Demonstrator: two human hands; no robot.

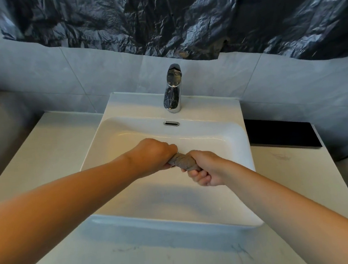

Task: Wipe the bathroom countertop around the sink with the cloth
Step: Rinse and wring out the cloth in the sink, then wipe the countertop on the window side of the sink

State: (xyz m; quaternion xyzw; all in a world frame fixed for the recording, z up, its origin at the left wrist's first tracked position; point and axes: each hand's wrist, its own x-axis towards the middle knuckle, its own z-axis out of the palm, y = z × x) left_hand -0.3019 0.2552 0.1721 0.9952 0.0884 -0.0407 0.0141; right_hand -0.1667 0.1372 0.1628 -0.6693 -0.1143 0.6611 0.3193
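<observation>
- The left hand [156, 154] hangs over the sink [123, 103] basin, fingers curled round one end of the twisted cloth [182, 161].
- The right hand [207, 172], just beside it, grips the other end.
- Both bare forearms stretch across the sink's near edge.

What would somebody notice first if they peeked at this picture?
Two hands stand out first: the left hand and right hand both grip a twisted grey cloth over the middle of the white sink. Behind them a shiny faucet stands at the sink's back edge, and a crinkled black plastic sheet covers the wall above.
</observation>
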